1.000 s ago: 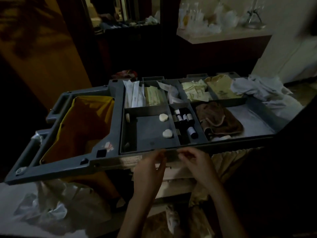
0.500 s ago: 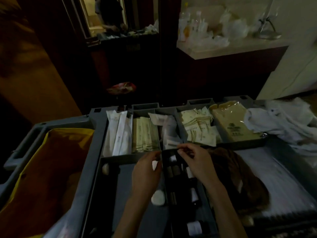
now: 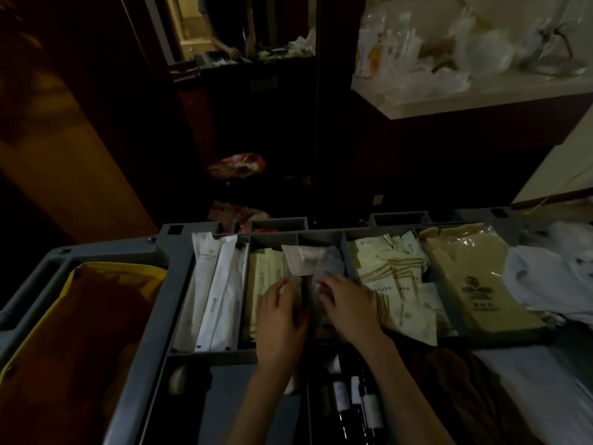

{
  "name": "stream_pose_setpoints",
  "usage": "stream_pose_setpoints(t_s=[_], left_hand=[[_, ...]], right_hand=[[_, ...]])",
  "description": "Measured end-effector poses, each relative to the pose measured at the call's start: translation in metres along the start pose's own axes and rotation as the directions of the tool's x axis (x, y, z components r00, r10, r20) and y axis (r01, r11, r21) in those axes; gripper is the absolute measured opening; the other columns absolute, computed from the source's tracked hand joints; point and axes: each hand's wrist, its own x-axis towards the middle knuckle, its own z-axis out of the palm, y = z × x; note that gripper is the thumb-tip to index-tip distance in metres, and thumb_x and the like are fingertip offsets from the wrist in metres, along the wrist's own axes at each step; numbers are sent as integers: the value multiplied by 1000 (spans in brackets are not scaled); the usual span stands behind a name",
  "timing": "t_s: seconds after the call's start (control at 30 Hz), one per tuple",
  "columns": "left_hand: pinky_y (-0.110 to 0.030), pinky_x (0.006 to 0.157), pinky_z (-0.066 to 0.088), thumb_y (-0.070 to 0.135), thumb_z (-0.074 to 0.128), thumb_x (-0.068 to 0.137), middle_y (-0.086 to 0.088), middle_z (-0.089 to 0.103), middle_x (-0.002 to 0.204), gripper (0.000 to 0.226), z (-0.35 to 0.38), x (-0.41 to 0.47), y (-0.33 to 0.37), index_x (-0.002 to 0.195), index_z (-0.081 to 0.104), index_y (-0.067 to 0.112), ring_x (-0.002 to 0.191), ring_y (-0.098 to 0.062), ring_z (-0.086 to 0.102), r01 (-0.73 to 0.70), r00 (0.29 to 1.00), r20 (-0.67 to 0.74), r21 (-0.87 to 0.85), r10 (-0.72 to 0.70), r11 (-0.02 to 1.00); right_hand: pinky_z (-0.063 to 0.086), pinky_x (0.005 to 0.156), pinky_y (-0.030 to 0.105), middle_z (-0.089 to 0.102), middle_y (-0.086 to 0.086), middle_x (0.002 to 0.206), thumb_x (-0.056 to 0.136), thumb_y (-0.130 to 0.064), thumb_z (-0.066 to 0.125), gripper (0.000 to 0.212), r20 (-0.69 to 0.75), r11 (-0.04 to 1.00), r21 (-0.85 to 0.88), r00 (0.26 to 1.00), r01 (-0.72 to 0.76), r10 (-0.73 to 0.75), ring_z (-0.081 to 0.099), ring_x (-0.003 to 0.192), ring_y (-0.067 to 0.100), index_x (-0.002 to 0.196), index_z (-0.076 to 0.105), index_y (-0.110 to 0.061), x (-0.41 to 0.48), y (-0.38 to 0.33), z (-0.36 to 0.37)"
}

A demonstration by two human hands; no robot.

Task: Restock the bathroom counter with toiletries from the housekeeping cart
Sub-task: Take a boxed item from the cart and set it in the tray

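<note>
The grey housekeeping cart tray (image 3: 179, 252) fills the lower view, divided into compartments. At the back are long white sachets (image 3: 215, 284), cream packets (image 3: 266, 268), clear-wrapped packets (image 3: 308, 258), striped cream sachets (image 3: 391, 271) and a tan bagged pack (image 3: 465, 277). My left hand (image 3: 282, 319) rests with relaxed fingers on the cream packets. My right hand (image 3: 349, 306) reaches into the clear-wrapped packets; its fingertips are blurred and its grip is unclear. Small dark bottles (image 3: 356, 399) lie nearer me. The pale bathroom counter (image 3: 481, 94) is at upper right.
A yellow bag (image 3: 80, 332) hangs in the cart's left bay. A brown cloth (image 3: 455, 390) and white linen (image 3: 552, 271) lie on the right. A round soap (image 3: 177, 379) sits in the near-left compartment. Plastic bags and a bottle (image 3: 369, 53) crowd the counter. Dark cabinetry stands behind the cart.
Both hands moved forward from the cart's near edge, over the bottle compartment, to the back row of packets. The view closed in on the tray.
</note>
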Motion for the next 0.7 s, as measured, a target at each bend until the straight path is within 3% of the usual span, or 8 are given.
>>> stream_pose_setpoints(t_s=[0.07,0.17,0.27,0.37,0.47,0.57,0.63,0.7], left_hand=[[-48,97,46,42,47,84,-9,54,132,50,7,1,-1,128,53,17,118,-30,53,1,1000,-22,88,1,996],[-50,100,45,46,43,83,-6,51,136,58,10,2,-3,134,48,18,123,-27,49,40,999,-30,87,-38,995],[-36,103,42,48,42,85,0,49,138,59,9,1,-6,137,45,21,125,-18,45,49,998,-26,15,-49,999],[-25,99,41,38,47,88,4,49,138,52,8,2,-6,138,46,22,124,-14,48,40,999,-30,-64,-42,997],[-25,97,42,20,55,90,7,48,139,49,7,2,-6,138,46,23,124,-11,49,38,998,-42,-120,-44,992],[-22,98,40,17,58,89,7,48,138,49,5,3,-6,137,48,23,124,-8,47,38,998,-38,-163,-44,986],[-14,98,37,25,57,89,10,48,136,47,3,3,-6,135,50,25,122,-3,47,35,999,-15,-211,-39,977],[-5,94,34,35,56,87,14,49,134,46,2,4,-6,132,52,29,120,4,46,51,999,10,-264,-50,963]], right_hand=[[42,96,30,39,5,143,96,-27,50,48,-5,998,11,998,-65,65,47,123,24,142,37,-19,5,-2,11],[41,101,35,22,11,153,94,-29,53,71,21,978,88,982,-190,189,42,129,29,151,13,-15,7,-3,23],[43,94,33,27,14,153,92,-36,56,88,63,943,177,960,-281,274,49,124,31,152,-3,-14,9,0,26],[42,95,32,32,10,153,85,-39,65,103,70,910,310,961,-276,267,49,125,29,152,-11,-23,10,3,25],[40,104,34,25,5,157,80,-26,72,110,14,879,422,971,-222,238,38,137,24,151,-12,-30,14,7,25],[47,97,40,34,6,153,79,-18,74,108,-26,788,585,966,-194,257,43,133,26,148,-6,-42,16,9,26],[49,93,36,43,8,146,81,-13,74,98,14,691,690,959,-215,284,48,128,26,151,8,-33,17,9,26],[51,94,38,56,7,133,80,-11,74,74,27,672,708,959,-217,282,55,121,24,143,38,-19,20,9,26]])
